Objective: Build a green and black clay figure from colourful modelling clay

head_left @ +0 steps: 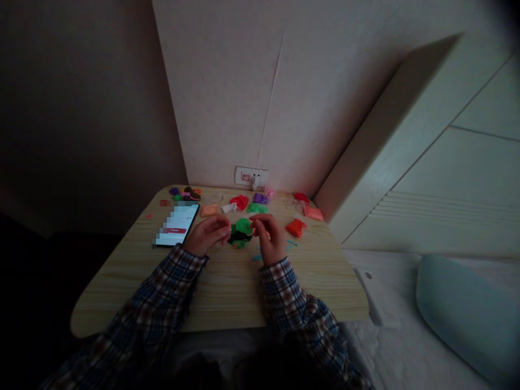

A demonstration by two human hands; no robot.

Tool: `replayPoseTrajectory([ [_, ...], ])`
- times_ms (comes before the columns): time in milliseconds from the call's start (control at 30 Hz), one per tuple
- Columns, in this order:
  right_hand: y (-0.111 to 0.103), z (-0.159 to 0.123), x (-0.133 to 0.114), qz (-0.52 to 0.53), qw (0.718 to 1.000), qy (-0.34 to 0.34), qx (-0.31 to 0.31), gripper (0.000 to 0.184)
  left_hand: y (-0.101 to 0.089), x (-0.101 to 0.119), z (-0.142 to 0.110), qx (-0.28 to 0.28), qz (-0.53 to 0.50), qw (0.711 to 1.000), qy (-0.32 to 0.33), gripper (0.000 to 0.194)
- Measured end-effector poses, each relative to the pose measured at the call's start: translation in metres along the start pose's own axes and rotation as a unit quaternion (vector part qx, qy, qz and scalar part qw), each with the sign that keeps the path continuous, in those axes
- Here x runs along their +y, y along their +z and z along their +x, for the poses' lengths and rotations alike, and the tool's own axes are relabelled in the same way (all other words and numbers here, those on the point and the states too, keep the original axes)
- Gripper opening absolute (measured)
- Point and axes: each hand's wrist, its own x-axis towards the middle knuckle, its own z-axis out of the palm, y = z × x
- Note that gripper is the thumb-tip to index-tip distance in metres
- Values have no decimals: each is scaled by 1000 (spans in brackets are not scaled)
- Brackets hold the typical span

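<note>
A thin, flat piece of bright green modelling clay [243, 225] is between my hands, above the middle of the table. My right hand [268, 238] pinches its right edge, with thumb and forefinger closed. Just left of it, my left hand [208, 234] has curled fingers and the thumb pressed in; its fingertips are beside the clay, and what they hold cannot be made out. Under and below the flat piece is a dark, green-edged clay shape [239, 241] with a small orange spot, partly covered.
A phone [175, 225] lies at the left of the wooden table [227, 303]. Toward the wall are several clay packets, including red [239, 202], purple [260, 198], green [257, 208] and orange [296, 227]. Blue strips [291, 243] lie by my right hand. A socket [251, 176] holds a plug.
</note>
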Motion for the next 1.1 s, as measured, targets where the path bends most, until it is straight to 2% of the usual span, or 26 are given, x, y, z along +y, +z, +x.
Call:
replayPoseTrajectory([
  [200, -2, 4, 10, 44, 996, 68, 36, 12, -2, 3, 2, 23, -43, 999, 22, 33],
  [333, -4, 4, 10, 30, 997, 64, 29, 16, -3, 4, 3, 55, -55, 997, 28, 32],
  [500, -4, 4, 11, 46, 997, 62, 19, 18, -3, 6, 2, 78, -28, 997, 6, 31],
  [700, -3, 4, 13, 53, 993, 92, 51, 18, -4, 4, 3, 121, -28, 992, 23, 30],
  [833, -3, 4, 15, 33, 995, 73, 51, 9, -3, 5, 2, 142, -25, 989, 33, 31],
  [967, -2, 3, 14, 74, 993, 80, 34, 11, -2, 7, 2, 151, -29, 988, 15, 33],
  [1100, -2, 3, 13, 55, 992, 91, 65, 8, -3, 5, 2, 139, -26, 989, 31, 32],
])
